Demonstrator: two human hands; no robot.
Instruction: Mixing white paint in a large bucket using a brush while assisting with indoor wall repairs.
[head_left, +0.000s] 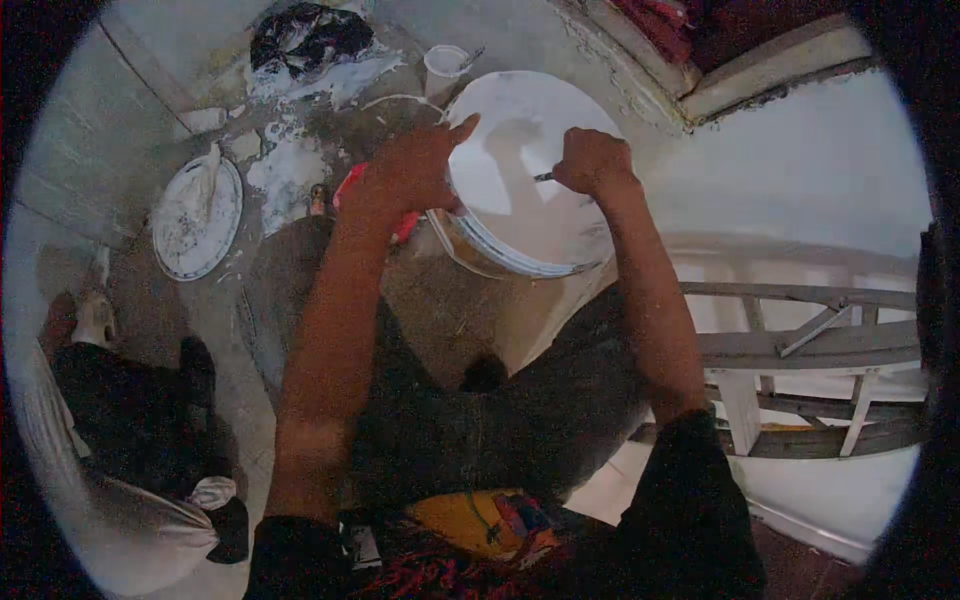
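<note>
A large bucket with a smooth white round top (530, 215) stands in front of me, tilted toward my legs. I cannot tell whether that top is a lid or the contents. My left hand (415, 180) grips the bucket's left edge, with the thumb over the rim. Over the right part of the white top, my right hand (597, 162) is closed round a thin tool with a dark tip (544, 177). The tip points left; the rest of the tool is hidden in the fist. Red material (350, 185) shows behind my left wrist.
A white-smeared round lid (170, 225) lies on the floor at left. A black plastic bag (305, 45) and a white cup (447, 60) are beyond. Another person's dark-trousered legs (130, 390) are at left. A ladder (800, 350) lies at right beside the white wall.
</note>
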